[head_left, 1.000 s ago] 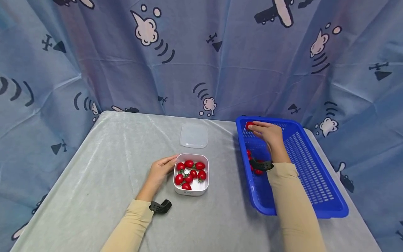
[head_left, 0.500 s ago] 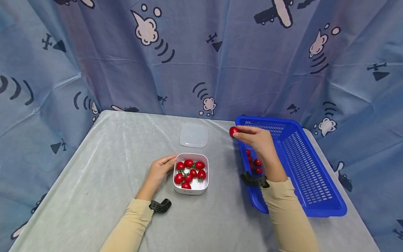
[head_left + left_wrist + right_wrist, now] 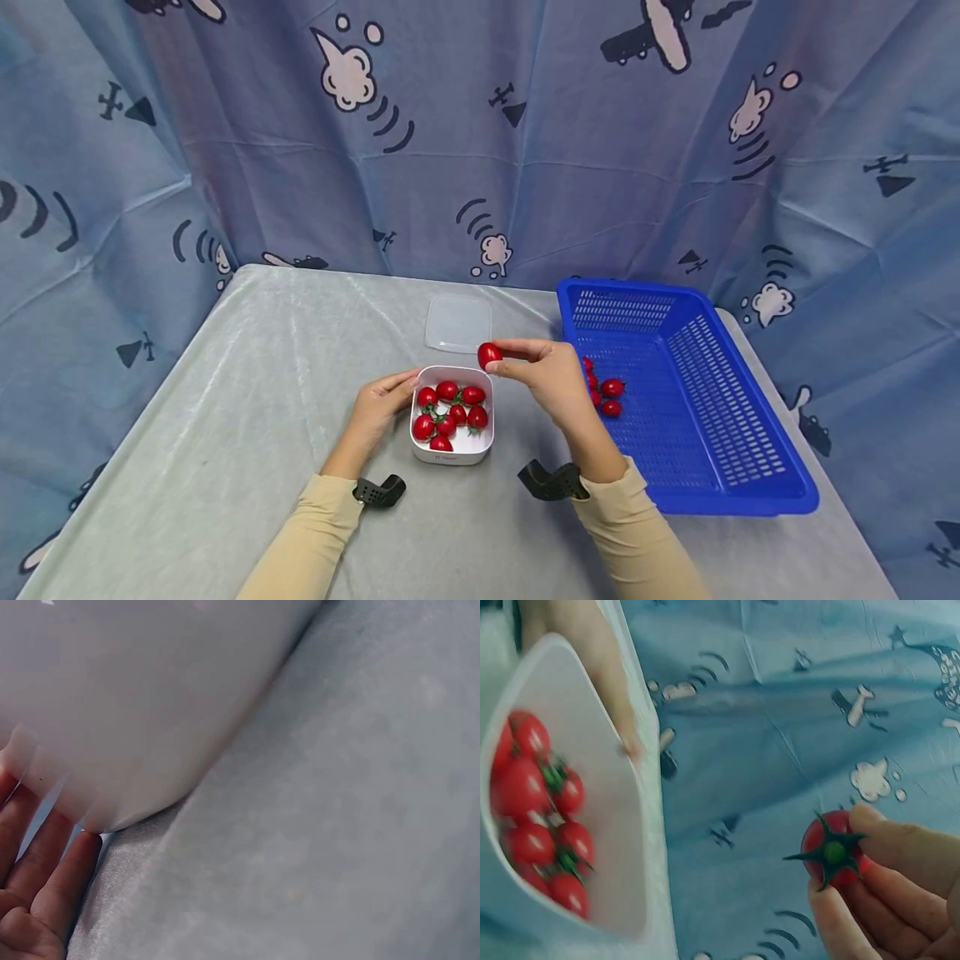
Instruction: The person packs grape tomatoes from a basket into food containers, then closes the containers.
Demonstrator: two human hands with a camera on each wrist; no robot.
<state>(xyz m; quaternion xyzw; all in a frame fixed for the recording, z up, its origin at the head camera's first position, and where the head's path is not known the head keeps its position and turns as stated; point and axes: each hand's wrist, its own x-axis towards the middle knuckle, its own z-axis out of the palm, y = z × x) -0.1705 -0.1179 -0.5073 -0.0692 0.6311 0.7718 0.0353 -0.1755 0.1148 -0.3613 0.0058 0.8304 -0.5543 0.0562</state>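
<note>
1. Head: the right hand (image 3: 551,379) pinches a tomato (image 3: 489,356) by the far right corner of the white box (image 3: 453,458); the left hand (image 3: 377,408), fingers extended, touches the box's left side.
2. Left wrist: the box wall looks stiff and light, sensibly steadied there.
3. Right wrist: thumb and fingers hold the tomato round its sides; its skin looks smooth, probably slippery and easily bruised, so a gentle grip suits.

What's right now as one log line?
right hand: pinches tomato near white box | left hand: touches white box | white box: tomatoes inside | blue basket: other tomatoes
</note>
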